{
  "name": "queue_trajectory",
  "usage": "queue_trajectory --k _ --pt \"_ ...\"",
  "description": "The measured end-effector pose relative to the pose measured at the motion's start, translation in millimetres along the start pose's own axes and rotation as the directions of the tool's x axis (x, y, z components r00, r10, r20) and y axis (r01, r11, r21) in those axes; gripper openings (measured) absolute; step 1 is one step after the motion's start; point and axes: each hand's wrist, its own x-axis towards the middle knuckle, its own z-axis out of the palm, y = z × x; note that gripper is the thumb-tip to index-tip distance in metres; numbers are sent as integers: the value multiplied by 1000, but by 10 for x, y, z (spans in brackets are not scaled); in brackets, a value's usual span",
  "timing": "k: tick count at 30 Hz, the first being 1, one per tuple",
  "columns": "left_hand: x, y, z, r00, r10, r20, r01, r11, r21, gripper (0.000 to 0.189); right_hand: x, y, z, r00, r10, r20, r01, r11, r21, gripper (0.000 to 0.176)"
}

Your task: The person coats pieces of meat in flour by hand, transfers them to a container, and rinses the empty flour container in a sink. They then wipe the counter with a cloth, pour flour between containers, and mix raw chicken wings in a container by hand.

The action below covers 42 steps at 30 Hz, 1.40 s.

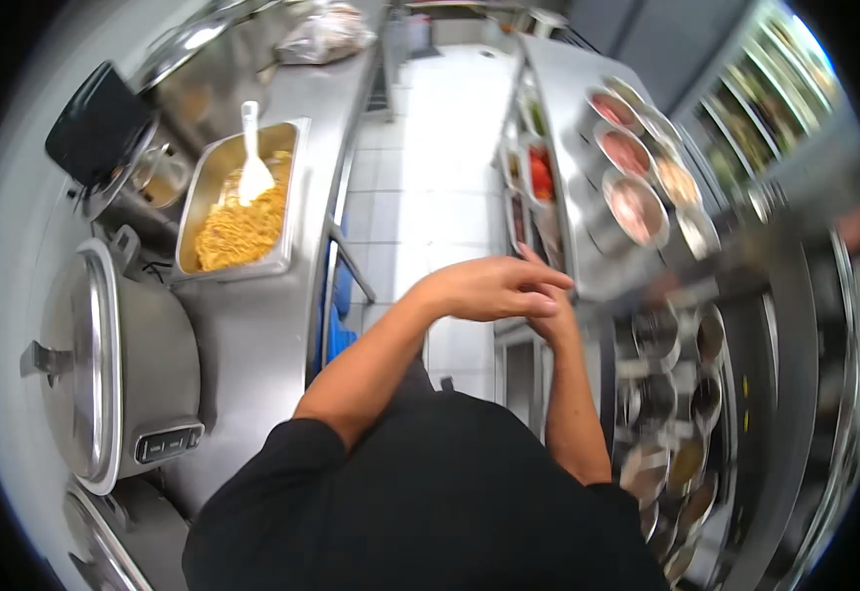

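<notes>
My left hand (pixel 494 289) reaches across from the left with its fingers stretched out, lying over my right hand. Of my right hand (pixel 552 313), part shows beneath and beyond the left one, with fingertips pointing up past it. The two hands touch or overlap in front of me, above the aisle floor. No object shows in the left hand; the right palm is hidden. Near both hands is the edge of the steel counter (pixel 588 231) on the right, with round containers of pink food (pixel 635 209) further along it.
On the left counter (pixel 243 340) stand a metal tray of noodles (pixel 243 231) with a white paddle (pixel 252 163), a large lidded cooker (pixel 144 355) and a plastic bag (pixel 324 34). Several round containers (pixel 657 399) fill the lower right. A tiled aisle (pixel 376 197) runs between counters.
</notes>
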Motion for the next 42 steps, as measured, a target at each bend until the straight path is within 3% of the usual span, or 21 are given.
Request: queue_trajectory --k 2,3,4,6,8,10,12,14,15,18,20,23,24,27,28,29,30,32,34,37,42 --pt "375 -171 -525 999 39 -6 -38 994 103 50 500 167 -249 997 79 16 -69 940 -334 42" --pt "609 -314 -773 999 46 5 -46 999 -13 52 598 187 -367 987 154 -46 -160 916 -368 43" --pt "762 -296 -1050 999 27 -28 -27 1000 3 54 709 182 -492 969 214 -123 -246 884 -397 43" --pt "1080 -215 -1575 987 71 -143 -65 997 42 59 747 371 -782 931 173 -322 -305 852 -425 43" --pt "1417 -254 -1990 963 186 -197 -185 982 25 58 713 652 -1038 804 255 -537 -465 832 -302 44" --pt "1659 -316 -2387 964 200 -176 -202 979 3 56 804 736 -888 834 145 -532 -475 679 -560 45" --pt "1861 -320 -2689 988 133 -73 -135 991 -26 52 1049 460 -636 913 234 -333 -401 658 -637 45" --pt "2076 -501 -2928 995 91 44 -94 993 73 54 1466 329 -471 847 515 -133 -532 810 -248 45" --pt "2203 -630 -3043 993 57 102 -68 992 111 55 1668 283 -406 795 606 17 -605 795 -41 45" --pt "2558 -1032 -3464 980 -62 187 29 984 174 58 2470 328 -379 811 580 74 -585 804 106 46" --pt "2719 -1272 -3861 991 -82 105 53 965 256 54 2996 570 -546 859 509 54 -511 846 154 44" --pt "2827 -1801 -4614 996 -62 -71 69 992 109 49 3956 634 -834 872 481 86 -486 835 259 46" --pt "2773 -1845 -4911 977 -126 -173 140 988 71 48 4289 647 -907 870 481 112 -491 819 297 47" --pt "2511 -2085 -5761 825 -225 -519 215 973 -79 50 5290 837 -1127 862 475 173 -504 839 205 48" --pt "2410 -2196 -6003 698 -289 -655 262 955 -142 52 5624 880 -1168 856 478 195 -512 836 197 48" --pt "2308 -2238 -6203 549 -220 -806 284 956 -68 54 5989 902 -1187 855 471 217 -496 865 77 50" --pt "2229 -2316 -6378 333 -269 -904 306 937 -166 56 6351 909 -1191 854 446 268 -464 886 7 49" --pt "2176 -2370 -6657 53 -158 -986 293 947 -136 54 7063 940 -1154 849 401 343 -387 915 -112 48" --pt "2210 -2624 -6934 -42 -67 -997 215 974 -75 50 7719 1151 -1081 851 374 370 -328 927 -181 49" --pt "2502 -2936 -7346 164 -235 -958 79 971 -224 46 8595 1470 -949 847 369 382 -283 922 -264 50" --pt "3524 -3364 -8411 570 -387 -725 210 921 -327 47 9484 1850 -1167 824 485 295 -388 860 -331 50"
